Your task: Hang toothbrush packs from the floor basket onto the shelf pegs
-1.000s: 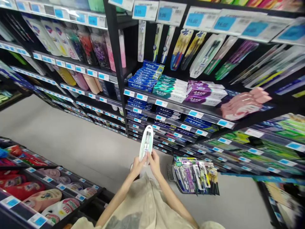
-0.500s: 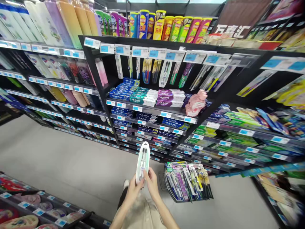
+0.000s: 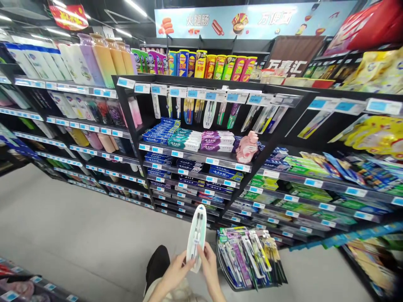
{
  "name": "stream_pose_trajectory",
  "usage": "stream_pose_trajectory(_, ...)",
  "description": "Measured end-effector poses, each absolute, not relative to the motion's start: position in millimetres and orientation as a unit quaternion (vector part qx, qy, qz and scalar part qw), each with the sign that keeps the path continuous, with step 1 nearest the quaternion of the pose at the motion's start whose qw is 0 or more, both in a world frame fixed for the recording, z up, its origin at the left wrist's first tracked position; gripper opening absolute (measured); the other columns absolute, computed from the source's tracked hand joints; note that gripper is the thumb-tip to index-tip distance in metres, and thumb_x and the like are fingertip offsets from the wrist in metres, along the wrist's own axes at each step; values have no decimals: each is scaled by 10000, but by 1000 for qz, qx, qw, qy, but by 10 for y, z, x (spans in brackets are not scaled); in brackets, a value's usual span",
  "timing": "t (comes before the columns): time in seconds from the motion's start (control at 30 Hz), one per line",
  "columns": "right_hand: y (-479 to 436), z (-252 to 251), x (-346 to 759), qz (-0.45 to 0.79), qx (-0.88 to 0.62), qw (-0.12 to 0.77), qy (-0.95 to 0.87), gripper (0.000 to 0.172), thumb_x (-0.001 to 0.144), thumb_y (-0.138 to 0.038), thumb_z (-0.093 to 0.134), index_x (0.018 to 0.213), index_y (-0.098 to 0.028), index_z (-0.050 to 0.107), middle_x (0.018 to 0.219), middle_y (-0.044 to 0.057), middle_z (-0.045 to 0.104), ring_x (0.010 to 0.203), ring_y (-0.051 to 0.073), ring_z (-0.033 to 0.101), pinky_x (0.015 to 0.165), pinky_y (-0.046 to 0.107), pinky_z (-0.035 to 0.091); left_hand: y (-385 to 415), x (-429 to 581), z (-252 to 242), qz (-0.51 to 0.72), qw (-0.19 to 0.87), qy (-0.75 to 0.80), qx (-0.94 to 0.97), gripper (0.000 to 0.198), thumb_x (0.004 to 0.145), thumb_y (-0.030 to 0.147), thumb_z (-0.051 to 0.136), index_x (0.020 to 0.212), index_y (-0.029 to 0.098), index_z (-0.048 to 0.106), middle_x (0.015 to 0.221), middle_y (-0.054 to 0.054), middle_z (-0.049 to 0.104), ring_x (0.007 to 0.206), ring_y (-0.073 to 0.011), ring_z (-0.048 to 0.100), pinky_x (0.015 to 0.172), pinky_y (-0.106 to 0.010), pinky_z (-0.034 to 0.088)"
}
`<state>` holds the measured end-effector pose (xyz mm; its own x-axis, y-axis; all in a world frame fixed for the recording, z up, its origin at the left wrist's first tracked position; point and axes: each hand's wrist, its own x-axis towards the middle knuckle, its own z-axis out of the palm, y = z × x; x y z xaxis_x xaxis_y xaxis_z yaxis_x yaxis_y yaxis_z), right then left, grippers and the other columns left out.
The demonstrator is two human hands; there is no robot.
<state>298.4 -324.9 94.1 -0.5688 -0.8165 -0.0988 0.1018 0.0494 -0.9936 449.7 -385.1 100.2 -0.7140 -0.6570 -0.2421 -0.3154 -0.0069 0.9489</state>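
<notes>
Toothbrush pack (image 3: 197, 239), left hand (image 3: 176, 268) and right hand (image 3: 209, 267) are found lower in view than half a second ago; the shelves (image 3: 197, 157) are also seen lower and more of the wide sign (image 3: 220, 21) is shown, so the head camera has probably been tipped up. Step in hand, as judged: pack being held and steadied between both hands, brush heads uppermost. For any shift of it, a firm pinch at the lower end would be called for, the long upper part being unsupported. Left hand: clamped on the lower left edge, thumb laid on the front near the bottom. Right hand: clamped on the lower right edge, thumb set slightly higher; fingers behind are mostly hidden. Forearms are extended from the bottom of view. Pack is leaned slightly rightward at its top, seen left of the basket (image 3: 223, 268), where other packs (image 3: 241, 256) are piled.
</notes>
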Motion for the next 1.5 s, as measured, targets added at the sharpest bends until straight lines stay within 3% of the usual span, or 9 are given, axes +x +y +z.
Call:
stream_pose_trajectory(0.2, -3366, 985, 2950, -602, -327, 366, 630, 489, 839, -652, 703, 901, -169, 737, 828, 82, 720, 782, 266, 663, 726, 346, 544, -3851, 4492, 887, -613, 146, -689, 359, 546, 992, 545, 518, 1394, 194, 634, 1000, -78, 747, 894, -235, 673, 825, -322, 507)
stream_pose_trajectory(0.4, -3374, 1026, 3020, -594, -353, 356, 630, 464, 866, -621, 693, 943, -166, 738, 822, 63, 714, 752, 233, 643, 705, 316, 532, -3882, 4535, 896, -631, 159, -670, 357, 491, 987, 536, 526, 1249, 155, 692, 966, -83, 739, 884, -240, 700, 794, -316, 514)
stream_pose_trajectory(0.57, -3321, 994, 3035, -606, -351, 347, 624, 461, 850, -623, 711, 950, -175, 758, 855, 76, 741, 794, 258, 675, 736, 341, 560, -3860, 4570, 901, -610, 160, -690, 356, 445, 981, 466, 552, 1266, 158, 700, 980, -74, 758, 903, -235, 688, 816, -316, 502)
stream_pose_trajectory(0.73, -3376, 1005, 3051, -606, -346, 365, 617, 428, 847, -610, 718, 938, -194, 760, 843, 70, 742, 781, 260, 683, 716, 346, 571, -3825, 4566, 741, -645, 194, -649, 354, 494, 987, 529, 551, 1273, 151, 692, 1009, -88, 765, 894, -232, 706, 805, -316, 529)
stream_pose_trajectory(1.0, -3572, 1247, 3058, -630, -319, 370, 604, 440, 843, -578, 738, 1007, -169, 743, 953, 92, 758, 892, 250, 689, 804, 338, 562, -4008, 4485, 904, -698, 241, -585, 335, 585, 918, 619, 632, 1200, 111, 701, 1063, -125, 745, 879, -223, 676, 806, -317, 539)
stream_pose_trajectory(1.17, -3674, 1267, 3020, -620, -342, 374, 599, 386, 885, -520, 722, 1068, -180, 731, 982, 89, 759, 876, 245, 699, 793, 339, 577, -4145, 4461, 909, -707, 231, -587, 320, 545, 921, 633, 624, 1162, 149, 691, 1048, -100, 736, 889, -213, 663, 835, -305, 530)
stream_pose_trajectory(1.3, -3846, 1387, 2791, -589, -390, 325, 629, 383, 931, -480, 676, 1195, -205, 717, 1118, 84, 747, 1004, 254, 701, 912, 354, 568, -4219, 4464, 765, -717, 225, -576, 322, 550, 957, 695, 500, 981, 171, 665, 896, -73, 722, 834, -202, 652, 771, -285, 492)
stream_pose_trajectory(1.4, -4131, 1640, 2473, -612, -394, 261, 635, 420, 922, -479, 686, 1247, -213, 701, 1178, 88, 732, 1127, 276, 681, 992, 379, 552, -4330, 4456, 628, -730, 204, -560, 334, 602, 950, 754, 419, 979, 192, 633, 879, -68, 731, 814, -211, 665, 731, -293, 482)
stream_pose_trajectory(1.5, -4591, 1987, 2120, -665, -356, 240, 611, 522, 902, -537, 691, 1314, -217, 660, 1124, 93, 739, 993, 277, 723, 843, 390, 619, -4606, 4462, 606, -697, 153, -619, 329, 522, 969, 691, 429, 998, 214, 638, 930, -55, 748, 877, -216, 683, 803, -299, 497)
